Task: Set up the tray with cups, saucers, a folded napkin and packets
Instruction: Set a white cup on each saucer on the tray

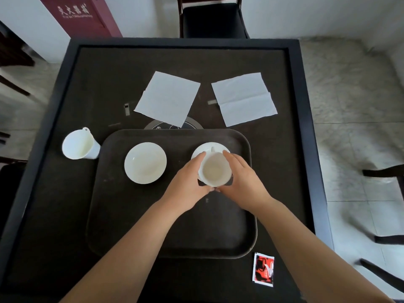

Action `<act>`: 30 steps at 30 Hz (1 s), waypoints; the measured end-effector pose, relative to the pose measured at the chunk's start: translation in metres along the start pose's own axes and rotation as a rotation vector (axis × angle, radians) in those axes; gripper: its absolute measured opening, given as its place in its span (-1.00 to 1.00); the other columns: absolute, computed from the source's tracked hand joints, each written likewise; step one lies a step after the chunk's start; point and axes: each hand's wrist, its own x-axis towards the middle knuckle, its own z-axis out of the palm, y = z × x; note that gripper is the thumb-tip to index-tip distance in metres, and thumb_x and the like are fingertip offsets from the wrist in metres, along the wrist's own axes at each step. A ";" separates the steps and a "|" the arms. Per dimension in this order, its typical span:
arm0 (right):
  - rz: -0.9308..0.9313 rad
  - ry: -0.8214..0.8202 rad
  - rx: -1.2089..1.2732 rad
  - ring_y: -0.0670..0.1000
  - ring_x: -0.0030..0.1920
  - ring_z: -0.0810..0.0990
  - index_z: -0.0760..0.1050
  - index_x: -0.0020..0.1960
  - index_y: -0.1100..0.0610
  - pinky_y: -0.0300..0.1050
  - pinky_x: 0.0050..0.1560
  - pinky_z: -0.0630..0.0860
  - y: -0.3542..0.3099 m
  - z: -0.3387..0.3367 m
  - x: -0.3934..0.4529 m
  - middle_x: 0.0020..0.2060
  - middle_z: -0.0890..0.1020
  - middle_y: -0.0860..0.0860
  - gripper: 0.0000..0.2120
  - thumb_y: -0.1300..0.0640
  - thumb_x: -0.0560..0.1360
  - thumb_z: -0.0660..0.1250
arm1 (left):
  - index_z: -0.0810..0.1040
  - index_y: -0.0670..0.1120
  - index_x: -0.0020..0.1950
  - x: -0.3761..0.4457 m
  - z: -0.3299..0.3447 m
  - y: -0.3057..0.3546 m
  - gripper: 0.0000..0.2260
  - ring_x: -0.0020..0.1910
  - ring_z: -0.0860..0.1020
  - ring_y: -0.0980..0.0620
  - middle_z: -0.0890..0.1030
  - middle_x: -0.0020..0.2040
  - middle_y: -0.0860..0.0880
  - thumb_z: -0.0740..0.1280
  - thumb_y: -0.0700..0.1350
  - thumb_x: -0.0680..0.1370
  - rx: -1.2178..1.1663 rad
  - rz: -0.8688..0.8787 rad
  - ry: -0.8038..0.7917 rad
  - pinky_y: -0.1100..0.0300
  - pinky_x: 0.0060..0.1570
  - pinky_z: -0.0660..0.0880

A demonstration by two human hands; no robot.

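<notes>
A dark tray [135,215] lies in the middle of the black table. On it sit an empty white saucer [145,163] at the left and a second saucer [206,148] at the right, half hidden. A white cup [215,169] stands over that right saucer, clasped from both sides by my left hand [188,186] and my right hand [244,182]. Another white cup [79,144] stands on the table left of the tray. Two white napkins, one [168,98] and the other [243,99], lie flat beyond the tray. A red packet [263,269] lies by the tray's near right corner.
The table [303,127] has a raised dark rim. A black chair [213,18] stands at its far side and a dark red box [80,14] at the back left. Chair legs [384,173] show at the right over a pale tiled floor.
</notes>
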 end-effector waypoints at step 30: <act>0.028 0.079 -0.083 0.01 0.37 0.37 0.03 0.54 0.03 -0.04 0.03 0.50 -0.002 0.003 -0.002 0.49 0.23 -0.04 -0.05 -0.06 0.36 0.53 | -0.11 0.12 0.57 -0.001 -0.002 -0.002 -0.16 0.55 -0.05 0.11 -0.09 0.62 0.04 0.41 0.11 0.50 0.116 0.086 0.072 0.30 0.33 -0.01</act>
